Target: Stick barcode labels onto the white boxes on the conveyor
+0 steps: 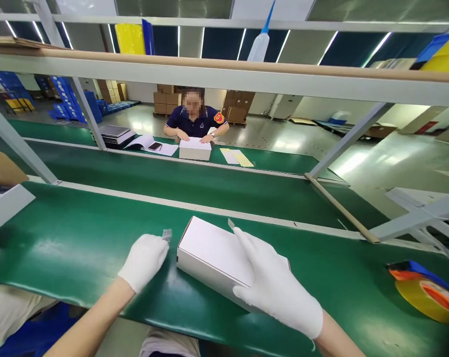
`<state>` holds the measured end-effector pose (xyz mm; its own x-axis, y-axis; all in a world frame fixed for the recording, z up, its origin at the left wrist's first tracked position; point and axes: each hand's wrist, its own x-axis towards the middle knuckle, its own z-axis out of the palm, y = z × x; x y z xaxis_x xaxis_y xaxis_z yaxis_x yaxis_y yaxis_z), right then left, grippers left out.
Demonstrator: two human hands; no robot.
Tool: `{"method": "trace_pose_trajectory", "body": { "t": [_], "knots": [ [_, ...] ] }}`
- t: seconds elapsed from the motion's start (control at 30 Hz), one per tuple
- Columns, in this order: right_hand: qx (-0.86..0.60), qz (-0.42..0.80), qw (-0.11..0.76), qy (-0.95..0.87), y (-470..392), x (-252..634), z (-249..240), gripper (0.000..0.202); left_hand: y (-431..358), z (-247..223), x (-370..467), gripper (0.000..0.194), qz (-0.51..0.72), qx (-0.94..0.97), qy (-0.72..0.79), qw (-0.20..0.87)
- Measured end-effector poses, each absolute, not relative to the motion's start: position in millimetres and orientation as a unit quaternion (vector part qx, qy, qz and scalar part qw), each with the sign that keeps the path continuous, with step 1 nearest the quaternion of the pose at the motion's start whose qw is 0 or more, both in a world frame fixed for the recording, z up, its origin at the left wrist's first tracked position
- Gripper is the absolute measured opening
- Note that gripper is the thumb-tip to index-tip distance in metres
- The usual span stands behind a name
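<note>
A closed white box point(213, 250) lies at an angle on the green work surface point(83, 238). My left hand point(145, 260), in a white glove, is to the left of the box, its fingers pinched on a small clear label piece point(166, 235). Over the right part of the box is my gloved right hand point(274, 282), fingers and thumb apart, spanning its top and near side. A small greyish piece point(230, 223) shows at the tip of its forefinger; whether it sticks to the finger is unclear.
A tape dispenser point(427, 292) sits at the right. An opened white box point(8, 208) is at the left edge. Beyond the metal frame point(224, 79), a person point(196, 119) rests both hands on another white box point(195, 148), beside papers and a phone point(155, 146).
</note>
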<state>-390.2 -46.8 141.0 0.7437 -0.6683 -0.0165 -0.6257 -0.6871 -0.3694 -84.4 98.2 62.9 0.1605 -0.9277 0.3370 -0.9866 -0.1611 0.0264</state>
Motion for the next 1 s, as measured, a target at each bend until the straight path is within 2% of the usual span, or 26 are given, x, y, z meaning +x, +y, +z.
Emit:
{"method": "trace_pose_trajectory", "body": {
  "t": [0.13, 0.23, 0.3, 0.43, 0.53, 0.67, 0.7, 0.8, 1.0],
  "knots": [
    [-0.91, -0.041, 0.203, 0.359, -45, -387, 152, 0.114, 57, 110, -37, 0.044, 0.193, 0.782, -0.582, 0.116],
    [-0.906, -0.015, 0.239, 0.349, -45, -393, 162, 0.117, 18, 129, -21, 0.063, 0.211, 0.815, -0.531, 0.099],
    [-0.915, -0.005, 0.25, 0.317, -46, -402, 167, 0.115, 0, 122, -23, 0.067, 0.193, 0.818, -0.531, 0.108],
    [-0.925, 0.02, 0.26, 0.275, -42, -425, 175, 0.108, -12, 73, -40, 0.056, 0.148, 0.781, -0.578, 0.183],
    [-0.893, 0.01, 0.323, 0.314, -36, -435, 181, 0.092, -10, 36, -50, 0.056, 0.111, 0.752, -0.59, 0.271],
    [-0.84, -0.064, 0.398, 0.362, -22, -418, 183, 0.028, -4, 10, -57, 0.05, 0.005, 0.679, -0.606, 0.414],
    [-0.832, -0.073, 0.421, 0.355, -17, -408, 184, 0.018, -3, 7, -58, 0.049, -0.025, 0.663, -0.599, 0.448],
    [-0.811, -0.067, 0.477, 0.333, -5, -372, 192, 0.014, 1, -2, -59, 0.048, -0.093, 0.639, -0.554, 0.526],
    [-0.795, -0.009, 0.442, 0.415, 0, -333, 209, 0.02, 1, -11, -59, 0.051, -0.182, 0.638, -0.5, 0.556]
  ]
}}
